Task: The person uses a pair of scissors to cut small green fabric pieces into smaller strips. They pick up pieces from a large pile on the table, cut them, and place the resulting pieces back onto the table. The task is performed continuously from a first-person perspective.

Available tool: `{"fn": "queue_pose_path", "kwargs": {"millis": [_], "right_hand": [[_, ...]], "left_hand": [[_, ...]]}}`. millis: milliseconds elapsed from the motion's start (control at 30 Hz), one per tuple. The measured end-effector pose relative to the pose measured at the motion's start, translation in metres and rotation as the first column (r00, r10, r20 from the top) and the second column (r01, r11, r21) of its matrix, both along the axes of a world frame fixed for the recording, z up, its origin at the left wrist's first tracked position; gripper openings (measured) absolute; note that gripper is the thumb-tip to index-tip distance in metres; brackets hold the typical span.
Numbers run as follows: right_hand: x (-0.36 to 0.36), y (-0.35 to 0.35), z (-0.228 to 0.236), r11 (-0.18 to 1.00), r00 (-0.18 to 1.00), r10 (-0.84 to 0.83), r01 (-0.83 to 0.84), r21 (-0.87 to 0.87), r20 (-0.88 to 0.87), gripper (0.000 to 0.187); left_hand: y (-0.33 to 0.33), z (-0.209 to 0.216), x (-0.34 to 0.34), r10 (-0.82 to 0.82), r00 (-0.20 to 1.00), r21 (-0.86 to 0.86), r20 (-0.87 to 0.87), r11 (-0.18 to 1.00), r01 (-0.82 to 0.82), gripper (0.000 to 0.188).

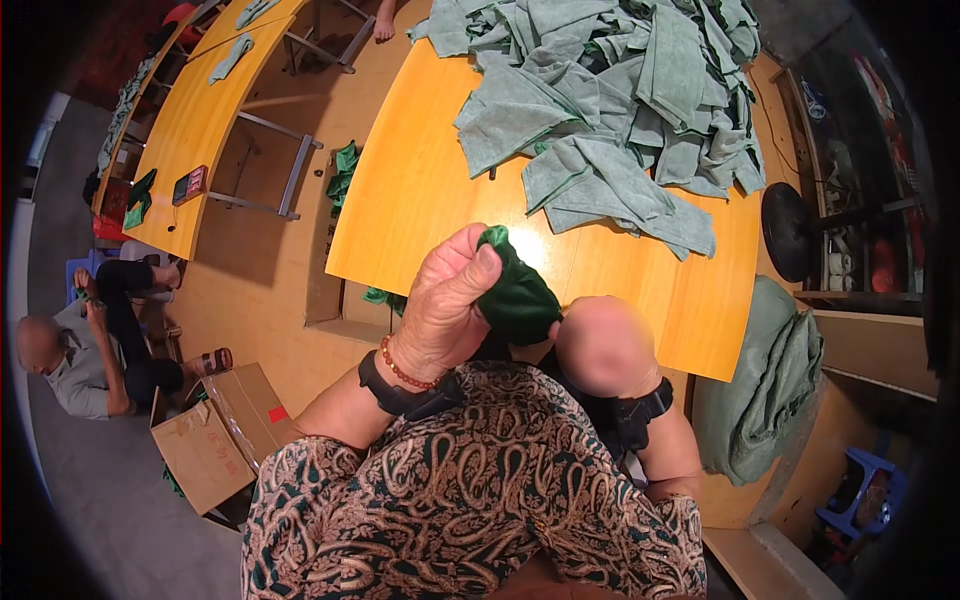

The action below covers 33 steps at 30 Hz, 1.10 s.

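Left hand (445,305): grip closed on the dark green cloth (515,290), thumb pressed to its top.
Right hand (603,345): blurred; touching the cloth's right edge; grip state cannot be told.
Dark green cloth: raised above the near edge of the surface (420,200).
Pale green cloth pile (620,110): beyond the dark green cloth, on the surface.

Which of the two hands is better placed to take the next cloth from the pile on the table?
Probably the right hand. It touches only the lower edge of the dark green cloth, while the left hand grips its top. The pile of grey-green cloths also lies towards the right.
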State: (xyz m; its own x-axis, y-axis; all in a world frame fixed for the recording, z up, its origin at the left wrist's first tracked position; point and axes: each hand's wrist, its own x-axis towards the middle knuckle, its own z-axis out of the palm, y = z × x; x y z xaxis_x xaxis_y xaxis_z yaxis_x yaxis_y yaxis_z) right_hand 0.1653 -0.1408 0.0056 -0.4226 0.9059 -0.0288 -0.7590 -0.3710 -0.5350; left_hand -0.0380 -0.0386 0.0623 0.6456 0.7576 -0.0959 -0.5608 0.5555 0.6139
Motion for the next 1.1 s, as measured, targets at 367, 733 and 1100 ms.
{"fn": "queue_pose_path", "kwargs": {"millis": [367, 733, 1100], "right_hand": [[-0.015, -0.002, -0.001, 0.995, 0.996, -0.030, 0.021, -0.103, -0.085, 0.028], [-0.002, -0.005, 0.022, 0.997, 0.979, -0.042, 0.055, -0.061, 0.197, 0.029], [-0.019, 0.000, 0.033, 0.988, 0.960, -0.105, 0.131, -0.086, 0.258, 0.022]], "left_hand": [[0.005, -0.007, 0.004, 0.163, 0.986, 0.121, -0.042, 0.980, -0.157, 0.020], [0.009, -0.003, -0.006, 0.116, 0.987, 0.209, -0.111, 0.974, -0.091, 0.024], [-0.005, -0.007, 0.004, 0.271, 0.954, 0.336, -0.128, 0.917, -0.215, 0.027]]}}
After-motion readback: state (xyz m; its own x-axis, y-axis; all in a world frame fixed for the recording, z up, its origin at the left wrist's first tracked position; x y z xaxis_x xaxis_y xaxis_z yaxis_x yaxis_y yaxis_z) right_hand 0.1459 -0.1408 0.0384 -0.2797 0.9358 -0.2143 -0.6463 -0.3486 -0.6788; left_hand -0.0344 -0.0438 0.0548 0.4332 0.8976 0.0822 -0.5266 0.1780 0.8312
